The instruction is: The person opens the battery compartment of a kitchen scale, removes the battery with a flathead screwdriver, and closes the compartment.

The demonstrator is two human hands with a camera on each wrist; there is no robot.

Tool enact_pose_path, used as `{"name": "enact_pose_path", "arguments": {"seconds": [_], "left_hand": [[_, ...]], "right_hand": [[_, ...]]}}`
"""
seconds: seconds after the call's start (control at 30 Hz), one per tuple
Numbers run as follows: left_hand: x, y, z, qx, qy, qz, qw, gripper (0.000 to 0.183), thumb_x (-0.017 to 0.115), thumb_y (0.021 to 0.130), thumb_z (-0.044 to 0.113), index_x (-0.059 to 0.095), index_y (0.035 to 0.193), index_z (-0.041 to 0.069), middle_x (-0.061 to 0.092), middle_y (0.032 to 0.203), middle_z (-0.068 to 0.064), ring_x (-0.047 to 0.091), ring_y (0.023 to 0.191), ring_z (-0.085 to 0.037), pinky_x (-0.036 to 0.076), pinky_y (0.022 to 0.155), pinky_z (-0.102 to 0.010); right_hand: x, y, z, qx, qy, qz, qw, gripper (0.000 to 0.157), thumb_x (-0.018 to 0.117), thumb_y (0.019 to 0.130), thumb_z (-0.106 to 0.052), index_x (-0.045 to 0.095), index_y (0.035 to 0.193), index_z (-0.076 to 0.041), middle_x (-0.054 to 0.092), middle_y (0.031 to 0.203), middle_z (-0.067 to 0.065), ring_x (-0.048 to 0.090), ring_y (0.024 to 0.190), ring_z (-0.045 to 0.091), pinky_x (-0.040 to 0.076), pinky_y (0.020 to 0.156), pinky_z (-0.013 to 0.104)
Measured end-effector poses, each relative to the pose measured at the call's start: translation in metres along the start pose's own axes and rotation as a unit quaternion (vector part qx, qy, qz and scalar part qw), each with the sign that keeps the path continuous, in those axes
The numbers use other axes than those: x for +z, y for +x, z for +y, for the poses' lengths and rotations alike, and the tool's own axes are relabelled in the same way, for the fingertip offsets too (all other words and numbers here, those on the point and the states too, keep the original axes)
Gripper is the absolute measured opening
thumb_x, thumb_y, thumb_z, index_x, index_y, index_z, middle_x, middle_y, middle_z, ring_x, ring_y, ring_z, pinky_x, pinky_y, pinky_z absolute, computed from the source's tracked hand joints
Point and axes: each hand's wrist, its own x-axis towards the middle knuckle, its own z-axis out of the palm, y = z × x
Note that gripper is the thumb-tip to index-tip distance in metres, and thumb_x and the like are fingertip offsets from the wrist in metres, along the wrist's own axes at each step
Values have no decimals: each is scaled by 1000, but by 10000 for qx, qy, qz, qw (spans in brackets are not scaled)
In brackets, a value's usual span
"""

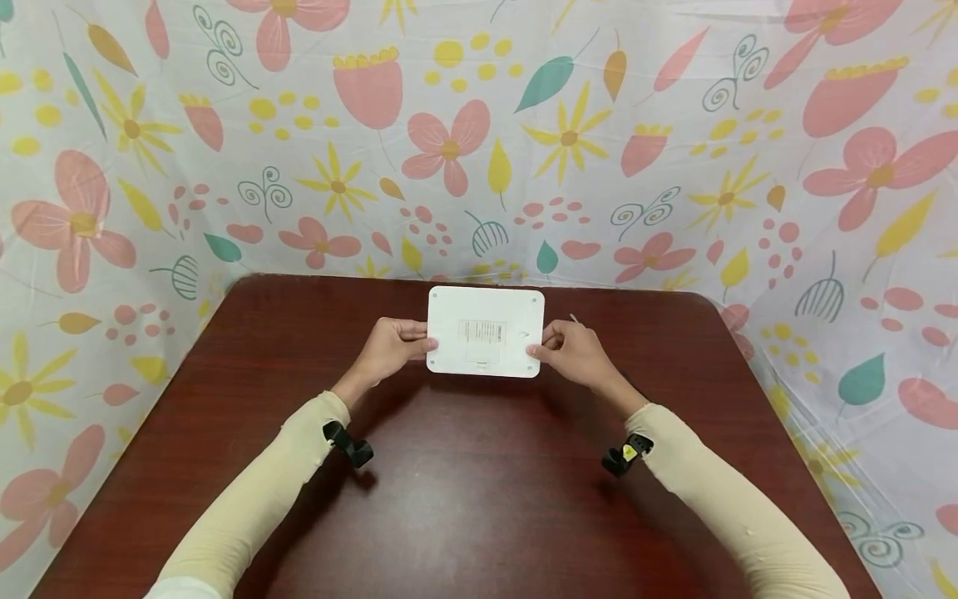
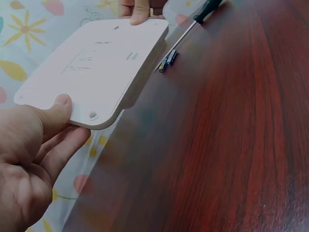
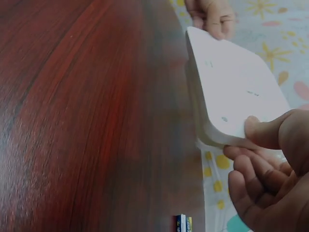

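A flat white rectangular device [image 1: 452, 308] with rounded corners is held up over the far side of the table, its underside facing me. That side carries a printed label [image 1: 482, 332], a small panel outline below it and a screw or foot at each corner. My left hand [image 1: 389, 349] pinches the left edge, thumb on the face and fingers behind. On the opposite edge my right hand [image 1: 576, 353] grips in the same way, its thumb near the lower corner. The device's other side is hidden.
On the dark wooden table [image 1: 479, 482] lie a screwdriver [image 2: 208, 10] with a dark handle and a couple of small batteries [image 2: 168, 61], beyond the device in the left wrist view. A flowered curtain [image 1: 449, 208] hangs behind the table's far edge.
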Motion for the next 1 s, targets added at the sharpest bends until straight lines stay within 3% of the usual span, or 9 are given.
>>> {"name": "enact_pose_path", "arguments": {"seconds": [0.07, 0.13, 0.3, 0.37, 0.43, 0.53, 0.73, 0.87, 1.0], "left_hand": [[0, 0, 1, 81, 82, 53, 9999, 27, 77, 88, -4, 73, 114, -11, 74, 106, -26, 76, 91, -28, 62, 78, -43], [-1, 0, 2, 181, 264, 138, 9994, 24, 79, 88, -2, 75, 111, -8, 75, 103, -24, 76, 89, -28, 63, 77, -40], [-2, -3, 6, 507, 1135, 427, 9913, 18, 82, 87, 7, 77, 104, 1, 78, 97, -14, 76, 90, -22, 62, 73, -27], [-3, -4, 7, 639, 1413, 499, 9866, 19, 83, 87, 10, 77, 104, 4, 78, 97, -10, 76, 92, -20, 60, 72, -25], [-4, -4, 7, 772, 1526, 505, 9840, 20, 84, 87, 12, 76, 104, 5, 79, 98, -8, 76, 92, -19, 59, 72, -25], [-7, -4, 7, 968, 1607, 428, 9813, 18, 84, 86, 13, 75, 101, 7, 79, 96, -7, 76, 92, -19, 60, 75, -29], [-13, -6, 5, 1217, 1681, 221, 9780, 15, 85, 85, 12, 70, 89, 9, 78, 96, -7, 75, 98, -22, 62, 82, -36], [-16, -7, 4, 1367, 1773, 39, 9746, 16, 85, 85, 10, 69, 86, 11, 78, 96, -5, 75, 99, -21, 62, 83, -34], [-18, -7, 2, 1668, 2011, -214, 9650, 16, 84, 85, 8, 69, 86, 13, 78, 92, -1, 75, 96, -17, 62, 79, -30]], "right_hand": [[-1, 0, 0, -206, -46, 132, 9997, 20, 80, 91, -21, 66, 92, -6, 69, 75, 4, 50, 59, 19, 38, 116, 48], [-1, -1, -1, -413, -68, 249, 9988, 21, 81, 91, -19, 64, 90, -7, 66, 73, 3, 49, 58, 20, 21, 125, 51], [0, -5, -1, -780, -123, 464, 9958, 23, 83, 89, -18, 63, 89, -7, 65, 75, 4, 54, 62, 20, 25, 124, 54], [1, -6, -1, -883, -201, 543, 9944, 23, 83, 89, -19, 63, 89, -8, 66, 77, 3, 58, 65, 20, 43, 113, 50], [3, -7, 1, -1009, -284, 617, 9926, 23, 84, 89, -21, 63, 89, -9, 68, 79, 2, 61, 67, 19, 56, 93, 44], [4, -7, 4, -1217, -397, 730, 9891, 23, 84, 88, -22, 64, 88, -12, 71, 80, -2, 64, 69, 15, 53, 62, 33], [5, -7, 8, -1694, -627, 875, 9796, 23, 86, 86, -22, 64, 84, -15, 72, 80, -3, 67, 69, 10, 53, 59, 26], [4, -8, 10, -2013, -844, 853, 9722, 24, 87, 85, -24, 65, 85, -12, 74, 83, 1, 67, 67, 9, 53, 56, 28], [5, -7, 16, -2512, -1199, 862, 9566, 27, 87, 84, -24, 65, 89, -9, 74, 81, 2, 63, 63, 8, 51, 55, 28]]}}
